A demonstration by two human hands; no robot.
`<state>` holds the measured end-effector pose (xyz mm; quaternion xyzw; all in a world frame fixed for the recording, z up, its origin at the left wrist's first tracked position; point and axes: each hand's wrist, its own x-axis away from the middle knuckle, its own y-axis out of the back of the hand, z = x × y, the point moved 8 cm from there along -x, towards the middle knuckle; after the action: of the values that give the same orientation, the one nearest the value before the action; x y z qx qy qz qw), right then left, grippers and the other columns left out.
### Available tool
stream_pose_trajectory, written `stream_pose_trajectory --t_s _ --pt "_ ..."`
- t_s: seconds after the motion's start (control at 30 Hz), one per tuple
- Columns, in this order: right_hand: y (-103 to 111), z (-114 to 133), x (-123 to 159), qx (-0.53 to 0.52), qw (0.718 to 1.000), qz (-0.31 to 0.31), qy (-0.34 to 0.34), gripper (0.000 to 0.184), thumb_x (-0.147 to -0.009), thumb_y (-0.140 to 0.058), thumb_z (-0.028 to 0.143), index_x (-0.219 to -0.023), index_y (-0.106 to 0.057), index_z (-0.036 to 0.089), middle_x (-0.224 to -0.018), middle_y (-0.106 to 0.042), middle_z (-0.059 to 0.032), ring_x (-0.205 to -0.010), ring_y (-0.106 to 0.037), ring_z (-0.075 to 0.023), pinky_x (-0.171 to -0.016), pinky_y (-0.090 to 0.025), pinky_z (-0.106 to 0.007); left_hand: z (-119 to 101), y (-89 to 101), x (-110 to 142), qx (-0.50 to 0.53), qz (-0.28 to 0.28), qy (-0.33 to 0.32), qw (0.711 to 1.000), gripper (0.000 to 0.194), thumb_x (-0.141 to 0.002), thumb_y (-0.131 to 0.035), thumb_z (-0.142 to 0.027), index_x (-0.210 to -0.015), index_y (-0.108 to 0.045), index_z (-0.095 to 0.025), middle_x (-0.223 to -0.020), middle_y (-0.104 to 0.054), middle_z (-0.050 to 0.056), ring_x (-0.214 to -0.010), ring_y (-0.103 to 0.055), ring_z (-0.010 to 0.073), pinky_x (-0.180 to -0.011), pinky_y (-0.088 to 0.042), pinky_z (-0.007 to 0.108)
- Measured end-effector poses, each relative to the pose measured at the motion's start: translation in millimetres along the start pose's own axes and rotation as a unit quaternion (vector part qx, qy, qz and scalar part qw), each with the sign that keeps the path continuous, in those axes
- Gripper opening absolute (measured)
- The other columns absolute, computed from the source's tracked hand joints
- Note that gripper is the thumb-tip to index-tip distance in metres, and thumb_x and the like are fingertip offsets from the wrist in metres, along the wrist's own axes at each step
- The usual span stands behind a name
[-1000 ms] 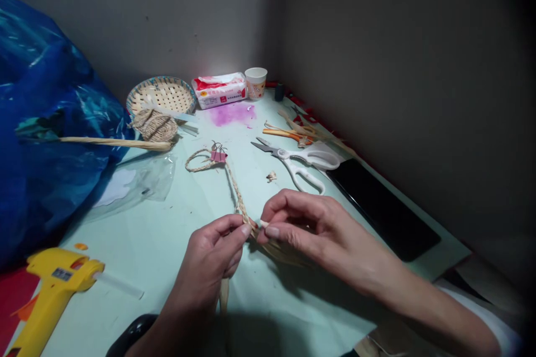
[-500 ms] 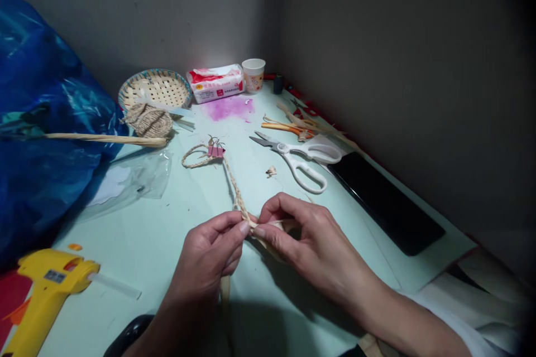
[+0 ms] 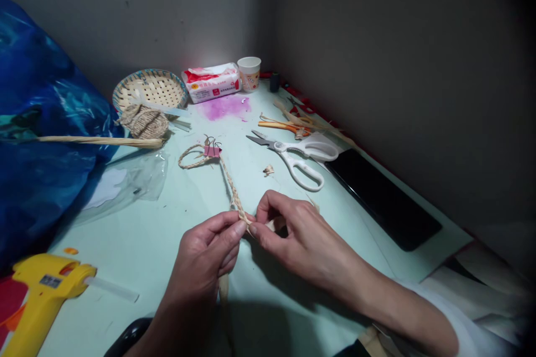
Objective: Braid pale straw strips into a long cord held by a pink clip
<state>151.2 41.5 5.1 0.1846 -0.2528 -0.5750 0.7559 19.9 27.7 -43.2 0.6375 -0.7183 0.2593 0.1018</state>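
Note:
A thin pale braid (image 3: 233, 185), plaited from flat straw-like strands, runs from a pink binder clip (image 3: 213, 151) down to my hands. Beyond the clip its far end curls into a small loop on the table. My left hand (image 3: 210, 244) pinches the braid's near end between thumb and index finger. Right beside it, my right hand (image 3: 288, 228) is closed on a loose strand of the braid, thumb against fingers. One strand (image 3: 223, 288) hangs below my left hand. The fingertips almost meet and hide the crossing of the strands.
White-handled scissors (image 3: 293, 157) and a black phone (image 3: 383, 198) lie to the right. A yellow glue gun (image 3: 48, 284) sits at left, below a blue plastic bag (image 3: 46, 139). Behind stand a twine ball (image 3: 144, 121), woven basket (image 3: 153, 89), tissue pack (image 3: 211, 82) and paper cup (image 3: 249, 73).
The whole view has shifted slightly. My right hand has drawn a little closer to my left at the braid's end, and less of its strand shows. Both hands keep their pinch.

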Motion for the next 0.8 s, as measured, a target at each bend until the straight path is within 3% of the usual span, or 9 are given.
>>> stream_pose_trajectory --t_s 0.27,0.47,0.67,0.8 --pt "-1 -2 0 -0.010 0.999 0.028 0.024 0.015 -0.089 -0.053 0.037 -0.089 -0.058 0.022 -0.073 -0.063 0.0010 -0.069 -0.051 -0.0144 -0.061 -0.033 -0.025 -3 -0.1 4 -0.009 -0.045 -0.003 0.999 0.026 -0.069 -0.076 -0.032 -0.083 -0.068 -0.012 -0.049 -0.029 -0.009 -0.045 -0.018 0.0027 -0.044 -0.009 0.018" --pt "-5 1 5 0.064 0.994 0.069 0.058 0.023 -0.096 -0.042 0.034 -0.095 -0.063 0.024 -0.074 -0.064 0.0007 -0.066 -0.051 -0.0136 -0.063 -0.032 -0.028 -7 -1.5 5 0.003 -0.053 -0.017 0.998 0.024 -0.067 -0.077 -0.031 -0.078 -0.068 -0.012 -0.048 -0.032 -0.008 -0.045 -0.018 0.0025 -0.043 -0.010 0.018" --pt "-3 14 11 0.149 0.977 0.045 0.147 0.026 -0.099 -0.036 0.027 -0.087 -0.058 0.018 -0.083 -0.056 -0.0041 -0.078 -0.048 -0.0163 -0.073 -0.035 -0.031 -7 -0.4 5 0.016 -0.050 -0.029 0.998 0.018 -0.069 -0.077 -0.027 -0.077 -0.069 -0.012 -0.053 -0.036 -0.006 -0.048 -0.018 0.0032 -0.043 -0.011 0.018" --pt "1 17 12 0.190 0.967 0.029 0.167 0.024 -0.099 -0.035 0.023 -0.085 -0.053 0.019 -0.084 -0.052 -0.0034 -0.076 -0.046 -0.0153 -0.071 -0.034 -0.030 -7 -1.2 6 0.021 -0.049 -0.028 0.998 0.018 -0.070 -0.077 -0.027 -0.076 -0.070 -0.012 -0.059 -0.041 -0.004 -0.050 -0.019 0.0021 -0.043 -0.011 0.016"
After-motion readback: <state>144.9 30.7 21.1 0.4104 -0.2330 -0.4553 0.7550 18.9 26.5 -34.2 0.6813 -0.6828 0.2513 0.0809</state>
